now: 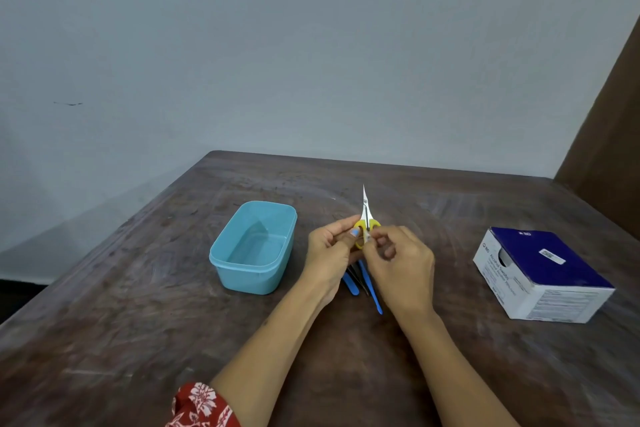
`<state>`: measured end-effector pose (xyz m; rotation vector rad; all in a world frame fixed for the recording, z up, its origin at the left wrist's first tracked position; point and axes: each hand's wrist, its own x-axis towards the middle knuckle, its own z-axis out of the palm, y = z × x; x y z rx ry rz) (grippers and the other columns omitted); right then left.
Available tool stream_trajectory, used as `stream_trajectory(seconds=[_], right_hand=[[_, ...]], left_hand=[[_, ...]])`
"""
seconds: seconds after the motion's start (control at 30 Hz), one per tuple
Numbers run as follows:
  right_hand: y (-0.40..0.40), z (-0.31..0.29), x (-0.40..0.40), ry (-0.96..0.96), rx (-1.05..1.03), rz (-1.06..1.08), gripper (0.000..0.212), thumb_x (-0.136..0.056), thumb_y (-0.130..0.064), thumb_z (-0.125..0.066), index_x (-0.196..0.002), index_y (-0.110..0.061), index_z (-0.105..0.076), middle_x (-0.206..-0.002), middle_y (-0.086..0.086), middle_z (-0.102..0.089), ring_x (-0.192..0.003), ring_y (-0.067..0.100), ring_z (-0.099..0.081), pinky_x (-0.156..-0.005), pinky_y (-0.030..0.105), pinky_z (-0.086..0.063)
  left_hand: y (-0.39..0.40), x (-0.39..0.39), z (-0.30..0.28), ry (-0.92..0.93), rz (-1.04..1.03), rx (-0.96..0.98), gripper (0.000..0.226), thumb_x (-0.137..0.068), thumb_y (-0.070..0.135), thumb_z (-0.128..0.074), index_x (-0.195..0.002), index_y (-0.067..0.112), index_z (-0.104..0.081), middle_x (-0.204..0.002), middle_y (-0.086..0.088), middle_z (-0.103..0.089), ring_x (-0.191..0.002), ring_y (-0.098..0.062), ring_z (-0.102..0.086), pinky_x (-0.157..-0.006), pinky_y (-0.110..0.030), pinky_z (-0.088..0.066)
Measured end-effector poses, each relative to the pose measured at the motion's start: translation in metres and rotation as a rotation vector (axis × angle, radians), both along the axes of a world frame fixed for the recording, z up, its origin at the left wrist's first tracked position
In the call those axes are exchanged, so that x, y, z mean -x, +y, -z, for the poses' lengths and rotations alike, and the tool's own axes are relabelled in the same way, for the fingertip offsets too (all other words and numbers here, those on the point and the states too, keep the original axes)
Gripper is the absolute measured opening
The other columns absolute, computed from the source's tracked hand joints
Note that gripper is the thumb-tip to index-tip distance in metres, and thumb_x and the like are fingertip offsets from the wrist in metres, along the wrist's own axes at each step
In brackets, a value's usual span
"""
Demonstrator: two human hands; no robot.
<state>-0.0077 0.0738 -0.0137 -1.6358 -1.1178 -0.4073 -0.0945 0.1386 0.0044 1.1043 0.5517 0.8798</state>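
Small scissors (365, 210) with yellow handles and thin pointed steel blades point away from me above the table's middle. My left hand (329, 253) grips the yellow handles from the left. My right hand (401, 263) pinches something small and pale against the handles; what it is I cannot tell. Under both hands lie thin blue-handled tools (372, 291) and a dark thin tool on the table, partly hidden by my hands.
An open light-blue plastic tub (221, 262) stands left of my hands, nothing inside it. A blue and white box of alcohol swabs (540, 274) sits at the right. The worn brown table (138, 340) meets a grey wall behind.
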Motion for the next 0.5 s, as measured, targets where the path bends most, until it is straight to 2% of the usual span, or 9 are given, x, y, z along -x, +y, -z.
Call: stream_trajectory(seconds=[0.1, 0.23, 0.4, 0.43, 0.5], right_hand=[[0.0014, -0.0006, -0.0011, -0.044, -0.026, -0.005, 0.013, -0.081, -0.007, -0.07, -0.094, -0.009, -0.073, -0.08, 0.001, -0.065, -0.065, 0.011, -0.058, -0.059, 0.024, -0.05], [0.0008, -0.0002, 0.0017, -0.022, 0.004, 0.0, 0.012, -0.074, -0.006, -0.074, -0.083, -0.012, -0.071, -0.074, -0.004, -0.062, -0.058, 0.002, -0.051, -0.054, 0.013, -0.041], [0.0018, 0.0007, -0.0016, -0.078, -0.026, 0.011, 0.015, -0.079, -0.005, -0.071, -0.093, -0.009, -0.072, -0.082, 0.002, -0.065, -0.069, 0.013, -0.059, -0.057, 0.027, -0.052], [0.002, 0.0007, -0.0018, -0.082, -0.034, 0.015, 0.015, -0.079, -0.005, -0.071, -0.093, -0.009, -0.072, -0.082, 0.001, -0.064, -0.069, 0.012, -0.058, -0.057, 0.026, -0.051], [0.0025, 0.001, 0.0001, -0.083, -0.018, 0.023, 0.013, -0.076, -0.005, -0.074, -0.087, -0.01, -0.071, -0.078, -0.001, -0.063, -0.066, 0.007, -0.053, -0.055, 0.016, -0.043]], left_hand=[[-0.0005, -0.0006, -0.0002, 0.002, 0.014, 0.001, 0.026, -0.091, -0.003, -0.051, -0.114, 0.001, -0.063, -0.106, -0.017, -0.069, -0.093, -0.024, -0.067, -0.073, -0.026, -0.059], [0.0019, -0.0001, 0.0008, -0.025, -0.005, 0.004, 0.026, -0.091, -0.002, -0.051, -0.113, 0.003, -0.063, -0.106, -0.016, -0.07, -0.096, -0.026, -0.067, -0.077, -0.028, -0.058], [-0.0009, -0.0001, 0.0002, 0.002, 0.038, -0.024, 0.027, -0.091, -0.003, -0.051, -0.116, 0.0, -0.062, -0.102, -0.014, -0.07, -0.089, -0.019, -0.069, -0.071, -0.024, -0.058], [-0.002, -0.0004, 0.0, 0.001, 0.036, -0.031, 0.027, -0.091, -0.003, -0.051, -0.115, 0.001, -0.062, -0.101, -0.012, -0.071, -0.088, -0.018, -0.069, -0.071, -0.024, -0.058], [-0.0018, -0.0002, 0.0, -0.018, 0.007, -0.032, 0.026, -0.091, -0.003, -0.051, -0.113, 0.003, -0.063, -0.099, -0.009, -0.072, -0.09, -0.019, -0.069, -0.073, -0.025, -0.058]])
